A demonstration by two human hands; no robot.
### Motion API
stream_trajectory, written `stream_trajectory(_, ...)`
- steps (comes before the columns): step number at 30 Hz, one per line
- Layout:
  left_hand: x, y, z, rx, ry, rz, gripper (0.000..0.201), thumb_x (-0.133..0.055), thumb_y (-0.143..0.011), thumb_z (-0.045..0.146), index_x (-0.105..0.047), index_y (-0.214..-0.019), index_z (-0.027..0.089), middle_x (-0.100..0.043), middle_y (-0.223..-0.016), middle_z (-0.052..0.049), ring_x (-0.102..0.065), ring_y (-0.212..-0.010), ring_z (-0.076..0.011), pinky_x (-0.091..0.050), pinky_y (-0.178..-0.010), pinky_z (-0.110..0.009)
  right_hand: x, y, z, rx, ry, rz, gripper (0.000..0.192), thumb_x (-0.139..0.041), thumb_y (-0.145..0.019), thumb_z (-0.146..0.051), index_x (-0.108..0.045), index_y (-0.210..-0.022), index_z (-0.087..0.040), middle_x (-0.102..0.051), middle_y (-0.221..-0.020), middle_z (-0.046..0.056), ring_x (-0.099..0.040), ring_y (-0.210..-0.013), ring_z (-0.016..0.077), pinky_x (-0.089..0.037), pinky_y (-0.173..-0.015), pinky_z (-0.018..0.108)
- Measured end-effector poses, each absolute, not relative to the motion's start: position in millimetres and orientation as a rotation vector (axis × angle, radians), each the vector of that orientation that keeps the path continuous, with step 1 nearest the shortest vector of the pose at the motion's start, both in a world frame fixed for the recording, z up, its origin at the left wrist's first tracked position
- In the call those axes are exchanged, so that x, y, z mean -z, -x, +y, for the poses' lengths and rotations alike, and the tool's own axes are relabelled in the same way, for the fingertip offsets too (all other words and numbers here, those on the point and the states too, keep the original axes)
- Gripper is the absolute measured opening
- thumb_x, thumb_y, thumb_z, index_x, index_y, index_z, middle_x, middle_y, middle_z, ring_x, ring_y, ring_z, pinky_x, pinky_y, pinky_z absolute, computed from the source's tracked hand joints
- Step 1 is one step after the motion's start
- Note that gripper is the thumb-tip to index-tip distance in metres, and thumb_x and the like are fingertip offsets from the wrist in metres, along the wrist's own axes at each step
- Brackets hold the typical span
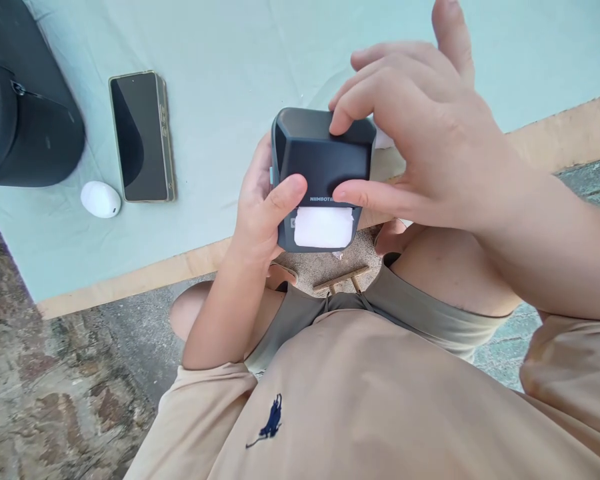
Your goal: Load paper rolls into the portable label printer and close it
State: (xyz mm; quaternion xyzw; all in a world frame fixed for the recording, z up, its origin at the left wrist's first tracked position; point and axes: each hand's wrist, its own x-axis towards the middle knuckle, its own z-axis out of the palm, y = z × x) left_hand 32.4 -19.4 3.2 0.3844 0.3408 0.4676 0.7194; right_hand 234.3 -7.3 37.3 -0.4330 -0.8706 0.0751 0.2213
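A black label printer marked "NIIMBOT" is held up over the table's near edge. From its front slot a blank white label sticks out. My left hand is wrapped round the printer's left side, its thumb pressed on the top face and its other fingers hidden beneath. On the right, my right hand has its thumb on the lid near the lettering and its index fingertip on the lid's far edge. The remaining fingers of that hand are raised and partly curled.
A phone lies face up on the pale green table cover. Beside it sits a small white rounded case. A black zippered bag stands at the left. A pale wooden edge borders the table, above my knees.
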Motion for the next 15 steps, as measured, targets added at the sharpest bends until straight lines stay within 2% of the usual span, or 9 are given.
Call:
stream_trajectory(2,-4.0,-30.9,-19.8,-1.022,-0.833,0.736,0.033,-0.068,-0.089,0.036,-0.061,-0.119,0.026,-0.069,-0.113,-0.007,-0.055,-0.140,-0.0318,-0.055,-0.103,-0.040,-36.9,-234.1,-7.9,-0.132,1.140,-2.380,0.042,-0.038,-0.100,-0.057,-0.052,-0.116,-0.021,-0.066,-0.120,0.006,-0.055,-0.138,0.0272,-0.027,-0.127,0.067)
stream_trajectory(5,-5.2,-30.8,-19.2,-1.021,-0.785,0.693,0.030,-0.069,-0.090,0.038,-0.063,-0.117,0.025,-0.070,-0.115,-0.007,-0.056,-0.139,-0.0300,-0.054,-0.105,-0.037,-36.9,-233.9,-7.5,-0.106,1.095,-2.364,0.040,-0.037,-0.099,-0.052,-0.054,-0.113,-0.019,-0.068,-0.115,0.005,-0.064,-0.125,0.0258,-0.031,-0.123,0.068)
stream_trajectory(7,-6.2,-31.9,-18.0,-1.009,-0.729,0.674,0.027,-0.062,-0.096,0.044,-0.065,-0.114,0.023,-0.069,-0.120,-0.007,-0.056,-0.139,-0.0277,-0.051,-0.109,-0.036,-36.6,-233.4,-6.9,-0.117,1.117,-2.369,0.041,-0.036,-0.099,-0.053,-0.055,-0.113,-0.019,-0.068,-0.114,0.005,-0.066,-0.120,0.0247,-0.032,-0.124,0.066)
stream_trajectory(10,-7.6,-33.1,-16.1,-1.000,-0.615,0.712,0.036,-0.048,-0.103,0.048,-0.066,-0.114,0.019,-0.067,-0.125,-0.009,-0.057,-0.135,-0.0244,-0.047,-0.116,-0.035,-35.4,-233.0,-6.1,-0.102,1.143,-2.381,0.043,-0.035,-0.099,-0.054,-0.055,-0.114,-0.019,-0.069,-0.113,0.005,-0.066,-0.120,0.0242,-0.033,-0.125,0.065)
stream_trajectory(15,-8.5,-32.5,-14.3,-1.039,-0.617,0.738,0.035,-0.040,-0.107,0.036,-0.069,-0.114,0.018,-0.072,-0.110,-0.007,-0.065,-0.117,-0.0232,-0.049,-0.112,-0.037,-34.2,-234.9,-4.2,-0.084,1.128,-2.390,0.040,-0.037,-0.099,-0.052,-0.052,-0.117,-0.020,-0.068,-0.116,0.004,-0.064,-0.124,0.0250,-0.031,-0.124,0.069)
